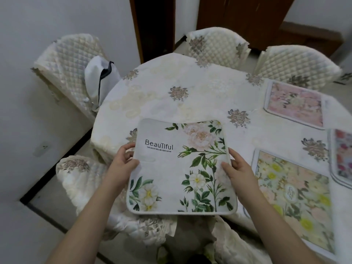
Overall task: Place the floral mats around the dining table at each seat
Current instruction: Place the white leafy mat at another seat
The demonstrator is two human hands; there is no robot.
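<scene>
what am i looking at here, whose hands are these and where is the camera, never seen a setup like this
There is no robot here: a person wears one camera on the head, looking down at their own hands. The left hand and right hand each grip a side edge of a white mat printed with flowers and the word "Beautiful", held over the near edge of a round table with a cream cloth. Three more floral mats already lie at the right: a pink mat, a yellow mat and a red mat cut off by the frame. Quilted chairs stand around it.
</scene>
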